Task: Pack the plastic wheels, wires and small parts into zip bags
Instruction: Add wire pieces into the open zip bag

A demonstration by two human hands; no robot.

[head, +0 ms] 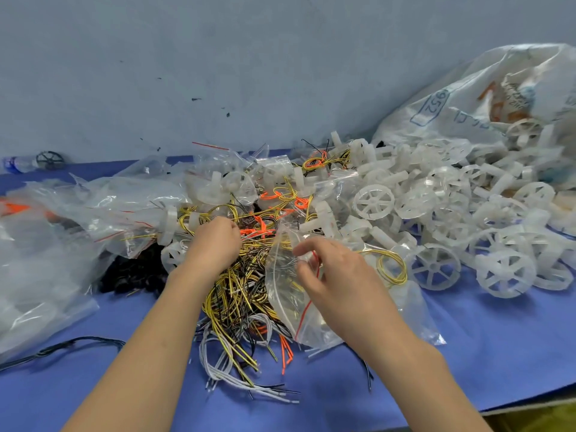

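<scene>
Blue cloth covers the worktop, which runs back to a pale grey wall. Nearest the camera, loose white, yellow-and-black and orange wires fan out in a tangled heap across the cloth. Above that heap the right hand pinches the mouth of a clear, crinkled zip bag with a red seal line, thumb and forefinger closed on the film while the other fingers curl loosely. The bag hangs down over the wires. The left hand reaches knuckles-up into the tangle just left of the bag; its fingertips are buried among the strands, so whether they grip anything cannot be told. To the left lie glossy clear plastic bags, some already filled. To the right spreads a pile of translucent white spoked plastic wheels, spilling from a large printed plastic sack against the wall.
</scene>
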